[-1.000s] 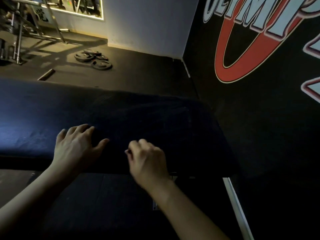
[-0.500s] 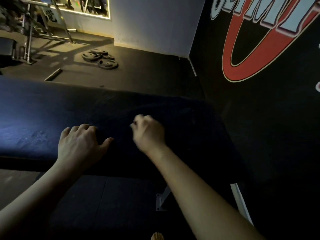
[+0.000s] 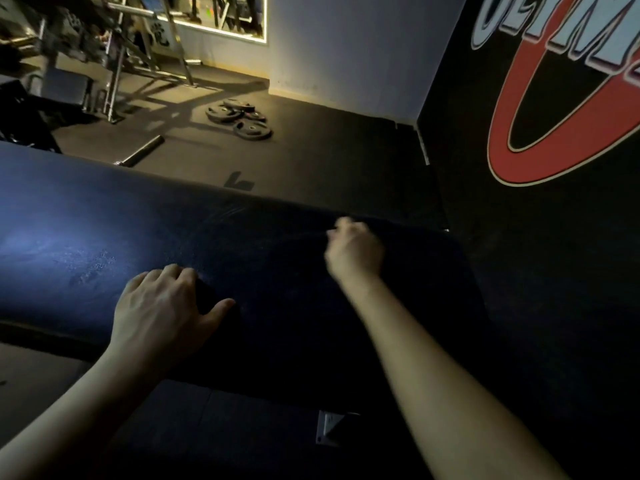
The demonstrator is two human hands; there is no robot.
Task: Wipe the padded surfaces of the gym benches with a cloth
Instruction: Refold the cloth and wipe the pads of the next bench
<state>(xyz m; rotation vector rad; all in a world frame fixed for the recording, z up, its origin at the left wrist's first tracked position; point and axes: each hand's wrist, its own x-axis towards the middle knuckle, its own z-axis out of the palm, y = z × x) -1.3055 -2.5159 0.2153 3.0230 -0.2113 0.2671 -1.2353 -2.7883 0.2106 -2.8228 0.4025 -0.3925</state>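
Dark blue padded bench (image 3: 86, 237) runs left to right, with a dark cloth (image 3: 294, 271) draped over its right end. Right hand (image 3: 353, 252), blurred, fist curled, pinches the cloth's far edge. Left hand (image 3: 162, 306) rests on the cloth's near-left part, fingers bent, thumb out; can't tell if it grips. Black weight plates (image 3: 239, 117) on far floor.

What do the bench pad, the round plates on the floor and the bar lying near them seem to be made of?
Bench pad: likely vinyl or faux leather, smooth and slightly glossy, since it gives a soft bluish sheen under the light.
Plates: probably rubber-coated or painted iron, matt black. They are too far away to tell which.
Bar: metal with a dull grey finish, catching a highlight along its length.
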